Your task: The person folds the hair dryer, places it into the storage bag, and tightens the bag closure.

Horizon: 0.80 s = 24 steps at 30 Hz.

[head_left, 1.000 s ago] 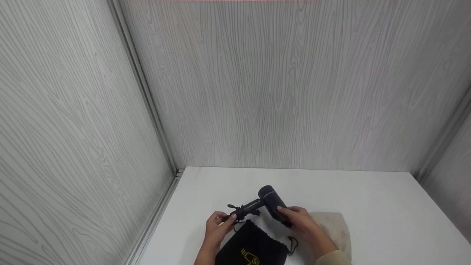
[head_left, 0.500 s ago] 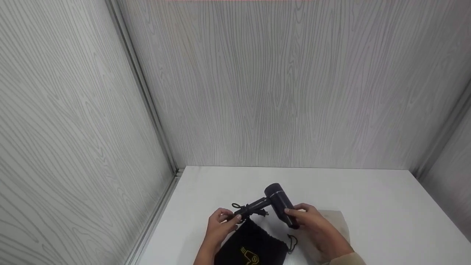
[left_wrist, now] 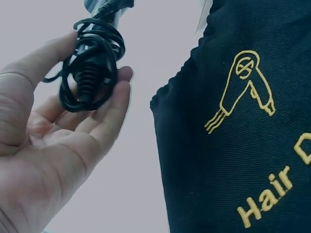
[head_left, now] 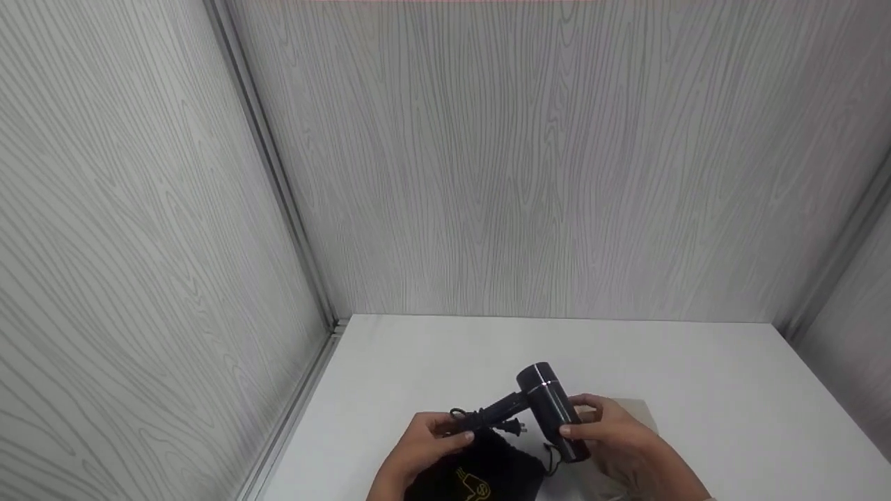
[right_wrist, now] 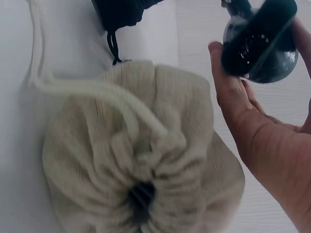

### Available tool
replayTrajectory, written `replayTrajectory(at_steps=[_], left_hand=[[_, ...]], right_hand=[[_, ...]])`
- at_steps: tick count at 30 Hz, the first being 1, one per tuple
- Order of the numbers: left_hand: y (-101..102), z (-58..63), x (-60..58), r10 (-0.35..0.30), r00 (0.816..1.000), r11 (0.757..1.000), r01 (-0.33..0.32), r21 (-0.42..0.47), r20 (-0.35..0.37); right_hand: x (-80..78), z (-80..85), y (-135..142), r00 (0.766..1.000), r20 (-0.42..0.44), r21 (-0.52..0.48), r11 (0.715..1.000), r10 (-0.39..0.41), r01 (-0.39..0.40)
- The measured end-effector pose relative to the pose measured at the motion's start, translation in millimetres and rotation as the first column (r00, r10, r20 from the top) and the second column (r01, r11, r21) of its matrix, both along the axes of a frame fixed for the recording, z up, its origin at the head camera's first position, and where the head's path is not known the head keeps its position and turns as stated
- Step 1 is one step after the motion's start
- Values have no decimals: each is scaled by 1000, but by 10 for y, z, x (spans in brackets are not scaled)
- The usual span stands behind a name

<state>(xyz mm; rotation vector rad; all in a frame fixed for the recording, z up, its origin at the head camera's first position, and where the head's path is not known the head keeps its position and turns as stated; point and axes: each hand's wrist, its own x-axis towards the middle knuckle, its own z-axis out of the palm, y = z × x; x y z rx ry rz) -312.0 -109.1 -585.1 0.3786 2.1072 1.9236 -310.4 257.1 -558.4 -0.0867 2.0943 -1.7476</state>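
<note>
A black hair dryer (head_left: 550, 410) is held above the white table by both hands. My left hand (head_left: 426, 445) grips the end of its handle, where the power cord (left_wrist: 90, 73) is wound in loops. Beside the handle sticks out the plug (head_left: 514, 426). My right hand (head_left: 612, 428) holds the barrel near its lower end, thumb on the near side. Below the dryer lies a black drawstring bag (left_wrist: 204, 160) with a yellow dryer emblem and lettering starting "Hair D". Partly hidden beneath my right forearm is a beige drawstring bag (right_wrist: 131, 116), its mouth gathered with a dark gap.
The white table (head_left: 710, 403) runs back to a grey wood-grain panel (head_left: 543, 174). Another such panel (head_left: 139, 243) stands along the left, and one more along the right. A pale cord (right_wrist: 87, 88) trails from the beige bag.
Both hands have shifted right with the hair dryer. The dryer also dips nearer to me over the last half second. The black bag stays roughly in place.
</note>
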Motion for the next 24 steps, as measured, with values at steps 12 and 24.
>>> replayTrajectory(at_steps=[12, 24], left_hand=[[113, 139, 133, -138, 984, 983, 123, -133, -109], [225, 139, 128, 14, 988, 997, -25, -70, -155]], right_hand=[[103, -1, 185, 977, 49, -53, 977, 207, -204], [285, 98, 22, 990, -103, 28, 995, 101, -98]])
